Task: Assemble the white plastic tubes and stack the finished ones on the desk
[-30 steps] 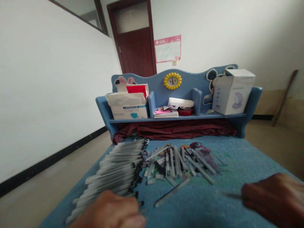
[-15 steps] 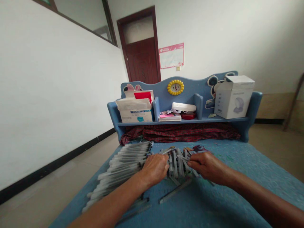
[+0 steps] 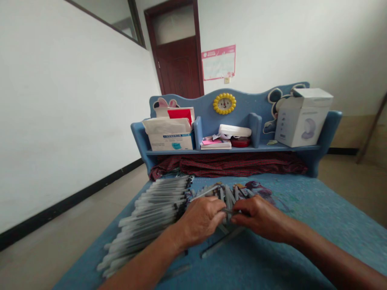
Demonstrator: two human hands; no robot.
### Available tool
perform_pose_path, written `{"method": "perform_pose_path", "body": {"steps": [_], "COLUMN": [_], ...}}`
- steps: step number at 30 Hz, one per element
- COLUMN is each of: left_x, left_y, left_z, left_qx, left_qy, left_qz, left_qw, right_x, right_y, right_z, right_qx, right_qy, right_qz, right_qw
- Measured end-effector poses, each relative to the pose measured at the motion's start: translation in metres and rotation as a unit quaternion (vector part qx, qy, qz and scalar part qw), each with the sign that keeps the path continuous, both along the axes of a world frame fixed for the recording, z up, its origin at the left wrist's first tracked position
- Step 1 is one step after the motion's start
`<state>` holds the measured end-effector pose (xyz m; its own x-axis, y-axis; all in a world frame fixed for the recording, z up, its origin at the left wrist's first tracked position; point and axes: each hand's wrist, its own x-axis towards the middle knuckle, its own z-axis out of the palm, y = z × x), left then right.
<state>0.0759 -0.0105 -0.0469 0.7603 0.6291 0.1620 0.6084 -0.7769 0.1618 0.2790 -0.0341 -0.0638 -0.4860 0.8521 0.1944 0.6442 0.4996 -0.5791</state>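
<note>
Pinching a thin pen [image 3: 229, 211] between them, the left hand [image 3: 202, 219] and right hand [image 3: 260, 217] nearly meet over a blue table [image 3: 326, 213]; the fingers of both are closed on it, one set toward each end, though blur hides its detail. Just beyond the fingers lies a jumble of loose pens [image 3: 229, 195]. Left of the left fingers, a row of pens [image 3: 151, 213] lies packed, dark ends toward the hand. Nearer the wearer than the fingers, a single pen [image 3: 217, 245] lies slantwise. Right of the right fingers, the table's top is mottled and worn.

Farther beyond the fingers, a checked cloth [image 3: 229, 164] lies bunched under a blue shelf [image 3: 260, 149] bearing a mask box [image 3: 169, 139], booklets [image 3: 216, 145] and a white box [image 3: 302, 121]. Above the fingers' line hangs a yellow clock [image 3: 224, 104]; behind it stand a brown door [image 3: 181, 64] and white wall [image 3: 272, 40] with a poster [image 3: 219, 64].
</note>
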Motion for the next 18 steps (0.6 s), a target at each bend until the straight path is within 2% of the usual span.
{"method": "perform_pose_path", "body": {"steps": [3,7,14,18], "left_x": [-0.009,-0.021,-0.025,-0.030], "left_y": [0.003,0.008,0.008,0.007], "left_z": [0.007,0.016,0.023,0.029], "left_qx": [-0.016,-0.044,-0.058,-0.051], "left_qy": [0.000,-0.027,-0.005,0.025], "left_qz": [-0.014,0.000,0.023,0.096], "left_qw": [1.000,0.999,0.998,0.994], "right_x": [0.013,0.032,0.037,0.056], "right_y": [0.000,0.004,0.007,0.013], "right_z": [0.008,0.011,0.002,0.003], "right_qx": [-0.048,-0.132,-0.160,-0.166], "right_qy": [0.045,0.131,0.179,0.180], "right_qz": [-0.004,-0.025,-0.048,-0.095], "right_qw": [0.998,0.982,0.970,0.965]}}
